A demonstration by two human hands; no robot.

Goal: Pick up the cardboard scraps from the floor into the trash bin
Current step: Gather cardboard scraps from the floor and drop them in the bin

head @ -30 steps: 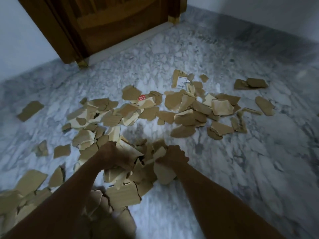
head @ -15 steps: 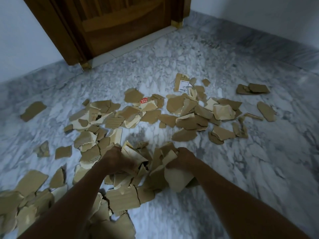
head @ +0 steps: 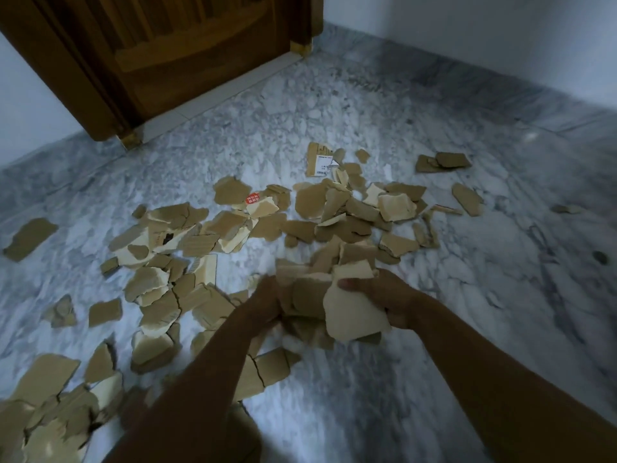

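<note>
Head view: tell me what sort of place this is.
Likely an indoor room or hallway in a home: a wooden door set in a white wall, and a grey marble floor running up to the walls at a corner.

- Left hand (head: 267, 300), 6 o'clock: fingers buried in the gathered cardboard scraps (head: 354, 315).
- Right hand (head: 387, 295): fingers hidden beneath them, only the thumb showing.
- Wooden door (head: 183, 51), 11 o'clock: cropped by the top edge.
- Label (head: 323, 162), 12 o'clock: print too small to read.
- Loose scraps (head: 43, 429), 7 o'clock: blurred, cut off at the corner.
</note>
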